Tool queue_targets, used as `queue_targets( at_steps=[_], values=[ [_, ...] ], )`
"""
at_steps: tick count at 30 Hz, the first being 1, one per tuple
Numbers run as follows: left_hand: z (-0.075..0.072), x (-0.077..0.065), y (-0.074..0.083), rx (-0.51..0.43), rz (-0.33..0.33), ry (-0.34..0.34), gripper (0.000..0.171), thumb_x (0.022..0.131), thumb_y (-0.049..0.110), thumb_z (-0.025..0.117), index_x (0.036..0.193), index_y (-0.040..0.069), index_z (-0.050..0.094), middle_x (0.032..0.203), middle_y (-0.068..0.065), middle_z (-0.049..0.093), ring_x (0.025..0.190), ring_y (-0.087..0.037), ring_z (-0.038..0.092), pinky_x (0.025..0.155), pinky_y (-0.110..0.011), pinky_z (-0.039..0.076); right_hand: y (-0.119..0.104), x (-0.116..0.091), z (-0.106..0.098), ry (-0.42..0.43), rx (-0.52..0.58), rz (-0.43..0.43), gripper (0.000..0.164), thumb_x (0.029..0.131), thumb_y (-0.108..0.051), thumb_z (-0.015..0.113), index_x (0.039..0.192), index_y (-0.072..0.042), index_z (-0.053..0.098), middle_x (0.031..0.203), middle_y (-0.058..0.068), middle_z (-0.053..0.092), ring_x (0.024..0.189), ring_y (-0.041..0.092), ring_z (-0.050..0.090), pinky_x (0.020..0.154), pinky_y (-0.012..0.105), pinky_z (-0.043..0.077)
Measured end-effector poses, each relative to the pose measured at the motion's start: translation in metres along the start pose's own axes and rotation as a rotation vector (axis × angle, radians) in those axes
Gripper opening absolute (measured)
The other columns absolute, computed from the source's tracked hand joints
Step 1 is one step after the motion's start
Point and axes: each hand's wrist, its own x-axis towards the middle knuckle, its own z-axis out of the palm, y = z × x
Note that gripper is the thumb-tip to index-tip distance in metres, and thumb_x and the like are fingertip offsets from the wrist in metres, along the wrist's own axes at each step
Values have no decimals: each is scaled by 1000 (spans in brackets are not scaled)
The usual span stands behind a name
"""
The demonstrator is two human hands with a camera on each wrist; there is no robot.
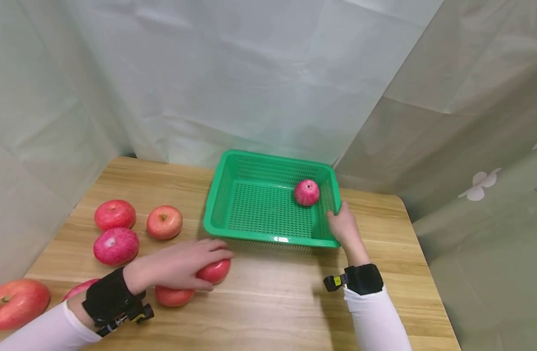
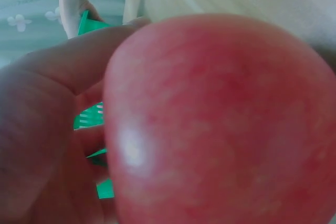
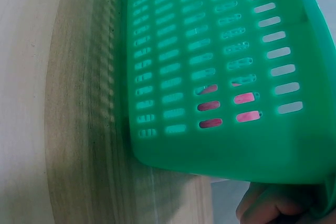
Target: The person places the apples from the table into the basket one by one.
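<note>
My left hand [image 1: 185, 263] reaches over a red apple [image 1: 216, 272] on the wooden table, fingers curved across its top and thumb along its near side. Another apple [image 1: 174, 296] sits below the palm, partly covered by the hand. In the left wrist view a large apple [image 2: 226, 124] fills most of the picture, with the thumb and fingers beside and behind it. The right hand [image 1: 344, 226] grips the right rim of a green plastic basket [image 1: 216, 195]. One pink-red apple [image 1: 307, 192] lies inside at the basket's right end, showing through the slots in the right wrist view.
On the table's left side are a red apple [image 1: 115, 214], a darker pink one [image 1: 116, 246] and a paler one [image 1: 164, 222]. Nearer sits a large apple [image 1: 16, 303], with one more [image 1: 81, 288] partly behind the left wrist. Pale curtains [image 1: 259, 73] hang around the table [image 1: 268, 312].
</note>
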Motion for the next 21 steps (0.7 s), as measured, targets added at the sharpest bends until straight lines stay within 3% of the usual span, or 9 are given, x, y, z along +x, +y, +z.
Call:
queue_targets(
  at_steps=[6, 14, 21],
  values=[
    [2, 1, -2, -38, -35, -39, 75, 90, 39, 86, 156, 21, 55, 156, -12, 53, 139, -33, 53, 108, -61, 49, 1, 0, 1, -1, 4, 3, 55, 111, -20, 44, 157, 6, 30, 137, 32, 55, 118, 43, 61, 94, 55, 55],
    [-1, 3, -2, -55, -49, -23, 77, 89, 43, 87, 155, 21, 56, 152, -5, 55, 134, -29, 56, 106, -57, 50, 1, 1, 2, 8, -12, 4, 54, 112, -20, 44, 157, 6, 30, 137, 31, 55, 119, 43, 60, 92, 54, 54],
    [-3, 4, -4, -80, -53, -53, 78, 89, 43, 87, 156, 21, 55, 153, -8, 55, 135, -31, 55, 107, -59, 49, 0, 1, 2, 6, -7, 5, 53, 111, -21, 44, 156, 5, 31, 137, 31, 55, 118, 42, 61, 92, 53, 55]
  ],
)
